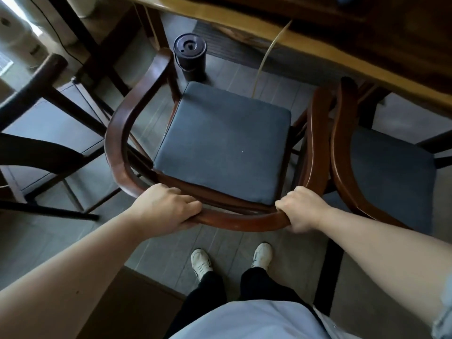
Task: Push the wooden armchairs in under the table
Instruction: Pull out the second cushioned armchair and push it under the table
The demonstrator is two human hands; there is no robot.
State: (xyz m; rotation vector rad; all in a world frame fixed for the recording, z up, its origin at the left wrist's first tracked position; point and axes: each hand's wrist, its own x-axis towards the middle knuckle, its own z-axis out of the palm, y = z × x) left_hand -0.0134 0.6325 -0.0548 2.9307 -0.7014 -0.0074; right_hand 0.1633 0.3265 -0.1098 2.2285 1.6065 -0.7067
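A wooden armchair [117, 133] with a curved dark-brown back rail and a blue-grey seat cushion [225, 143] stands in front of me, facing the wooden table [305, 42]. My left hand [166, 206] grips the back rail at its left side. My right hand [300, 209] grips the same rail at its right side. The chair's front sits just short of the table's edge. A second armchair [342, 143] of the same kind stands touching it on the right, its front under the table edge.
A black cylindrical container [190, 55] stands on the floor just ahead of the chair's left front. A pale tube [266, 52] hangs down from the table. Dark furniture legs [49, 143] crowd the left. My feet [201, 261] stand on grey floor tiles behind the chair.
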